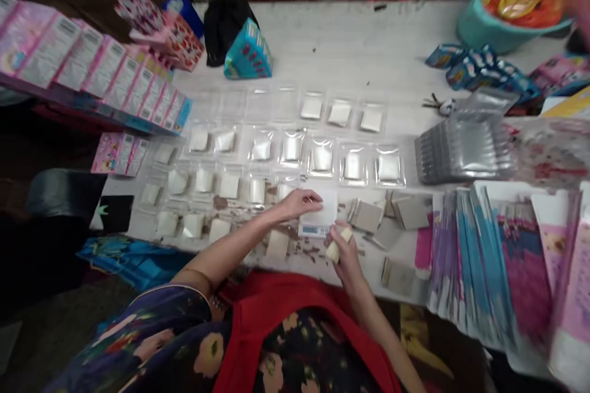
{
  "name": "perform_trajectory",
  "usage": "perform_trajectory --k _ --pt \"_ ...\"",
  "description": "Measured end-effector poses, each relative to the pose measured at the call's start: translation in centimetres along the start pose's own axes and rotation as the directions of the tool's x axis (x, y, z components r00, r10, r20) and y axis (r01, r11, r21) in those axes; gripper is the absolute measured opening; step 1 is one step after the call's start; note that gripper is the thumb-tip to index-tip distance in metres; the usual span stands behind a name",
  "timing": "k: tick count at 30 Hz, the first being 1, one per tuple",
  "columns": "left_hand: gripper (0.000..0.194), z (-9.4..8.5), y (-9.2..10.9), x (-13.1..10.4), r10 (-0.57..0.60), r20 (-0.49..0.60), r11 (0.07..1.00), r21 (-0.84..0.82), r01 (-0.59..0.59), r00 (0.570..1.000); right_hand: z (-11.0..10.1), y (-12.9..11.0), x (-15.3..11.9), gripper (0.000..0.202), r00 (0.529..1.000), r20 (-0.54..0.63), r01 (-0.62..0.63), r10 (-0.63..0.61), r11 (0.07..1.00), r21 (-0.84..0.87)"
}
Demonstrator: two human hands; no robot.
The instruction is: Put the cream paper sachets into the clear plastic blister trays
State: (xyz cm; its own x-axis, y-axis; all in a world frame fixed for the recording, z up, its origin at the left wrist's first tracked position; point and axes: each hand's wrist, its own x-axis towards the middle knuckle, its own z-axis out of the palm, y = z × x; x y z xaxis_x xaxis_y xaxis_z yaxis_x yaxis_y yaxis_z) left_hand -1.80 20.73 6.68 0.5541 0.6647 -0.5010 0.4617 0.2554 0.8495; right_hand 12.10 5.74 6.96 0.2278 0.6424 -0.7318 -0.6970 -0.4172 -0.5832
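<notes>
A small white digital scale [319, 231] lies on the table in front of me. Over its left side is my left hand [299, 204], fingertips drawn together near the plate; whatever they pinch is too small to make out. My right hand [346, 253], at the scale's lower right corner, is closed round a cream-coloured bundle [338, 244] that looks like stacked thin pieces. Clear plastic trays, one of them a tray [320, 158] with a whitish piece inside, stand in rows beyond and left of the scale. Grey-beige square pieces [367, 215] are piled to its right.
Nested clear trays [465, 147] stand at the right, behind upright purple and blue flat packages [474, 245]. A turquoise bucket [488, 24] of orange items is at the far right. Pink boxes [110, 67] line the left. Brown crumbs dot the table near the scale.
</notes>
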Motion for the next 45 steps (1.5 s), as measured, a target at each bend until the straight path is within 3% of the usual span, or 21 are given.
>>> perform_trajectory --k 2,4,6,9,14,17,25,31,35,39,42,45 --pt "0.037 3.6 0.1 -4.2 -0.003 0.172 0.99 -0.138 0.027 0.985 0.3 0.0 -0.4 0.048 0.994 0.036 0.108 -0.107 0.993 -0.05" --pt "0.027 5.7 0.6 -6.6 0.012 0.223 0.974 -0.222 0.039 0.975 0.6 -0.1 -0.9 0.045 0.984 0.057 0.174 -0.169 0.98 -0.095" --pt "0.014 6.6 1.0 -7.6 0.019 0.225 0.955 -0.294 0.049 0.974 0.9 -0.2 -1.7 0.043 0.976 0.074 0.212 -0.203 0.966 -0.15" --pt "0.007 6.7 1.0 -8.0 0.006 0.234 0.927 -0.366 0.082 0.972 1.1 -0.2 -2.7 0.044 0.969 0.104 0.24 -0.223 0.949 -0.204" --pt "0.011 6.1 0.7 -8.6 -0.08 0.309 0.898 -0.39 0.203 0.948 1.0 -0.2 -3.9 0.044 0.968 0.139 0.234 -0.207 0.947 -0.219" --pt "0.012 6.2 0.8 -8.9 -0.088 0.329 0.9 -0.378 0.217 0.94 0.9 -0.3 -4.5 0.044 0.969 0.157 0.219 -0.188 0.954 -0.207" --pt "0.008 7.5 1.4 -9.9 -0.067 0.186 0.901 -0.411 0.139 0.98 0.4 -0.1 -5.0 0.047 0.979 0.156 0.152 -0.131 0.98 -0.131" --pt "0.01 6.9 0.0 -10.1 -0.151 0.106 0.878 -0.444 0.182 0.983 -0.8 0.5 -4.4 0.049 0.983 0.132 0.137 -0.129 0.989 -0.053" --pt "0.019 6.7 -0.7 -10.1 -0.198 0.161 0.844 -0.474 0.251 0.967 -1.0 1.0 -4.1 0.048 0.976 0.111 0.207 -0.186 0.953 -0.223" --pt "0.035 6.9 -1.4 -9.6 -0.184 0.185 0.802 -0.539 0.256 0.965 -0.9 1.3 -4.0 0.049 0.95 0.167 0.311 -0.263 0.804 -0.507" --pt "0.038 7.2 -2.2 -8.6 -0.172 0.166 0.877 -0.423 0.227 0.971 -0.9 1.7 -3.8 0.051 0.94 0.196 0.34 -0.28 0.703 -0.624" --pt "0.017 7.0 -2.7 -7.5 -0.106 0.067 0.989 -0.097 0.113 0.992 -1.3 2.4 -3.3 0.055 0.946 0.161 0.317 -0.281 0.701 -0.639"
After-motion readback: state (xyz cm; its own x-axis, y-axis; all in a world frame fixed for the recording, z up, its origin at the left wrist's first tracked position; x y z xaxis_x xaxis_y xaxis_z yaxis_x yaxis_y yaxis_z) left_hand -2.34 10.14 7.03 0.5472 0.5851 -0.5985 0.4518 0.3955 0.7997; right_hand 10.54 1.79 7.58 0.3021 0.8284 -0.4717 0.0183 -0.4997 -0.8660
